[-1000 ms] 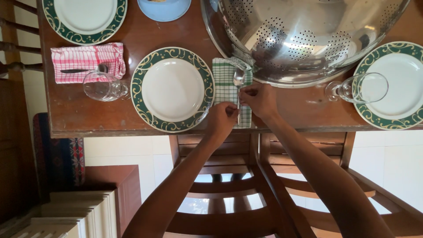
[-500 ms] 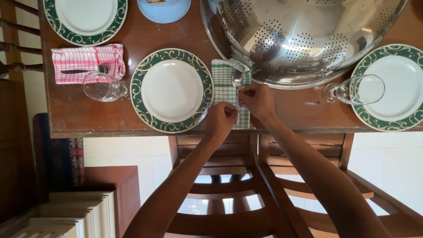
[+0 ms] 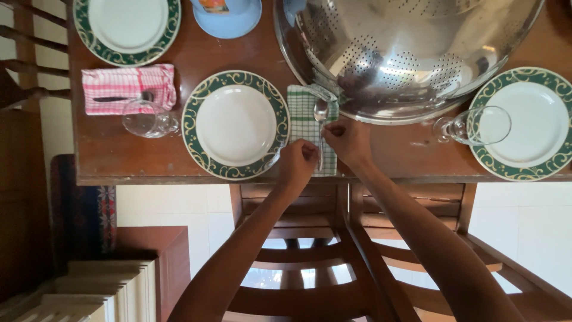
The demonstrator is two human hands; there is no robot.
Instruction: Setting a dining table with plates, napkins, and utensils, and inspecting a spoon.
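A green checked napkin (image 3: 302, 113) lies on the wooden table (image 3: 137, 158) just right of a white plate with a green and gold rim (image 3: 236, 124). A metal spoon (image 3: 321, 113) rests lengthwise on the napkin. My left hand (image 3: 298, 162) pinches the napkin's near edge. My right hand (image 3: 347, 141) pinches the spoon's handle where it lies on the napkin, fingers closed.
A large steel colander (image 3: 405, 48) overhangs the napkin's far end. Another plate (image 3: 524, 122) with a tipped glass (image 3: 473, 126) sits right. Far left are a third plate (image 3: 126, 27), a pink checked napkin with spoon (image 3: 128, 88), a glass (image 3: 149, 121) and a blue saucer (image 3: 229, 18). A chair (image 3: 333, 250) stands below.
Both hands stay on the napkin and spoon with only small finger shifts. The camera view has drifted slightly, sliding the table contents a little right and down.
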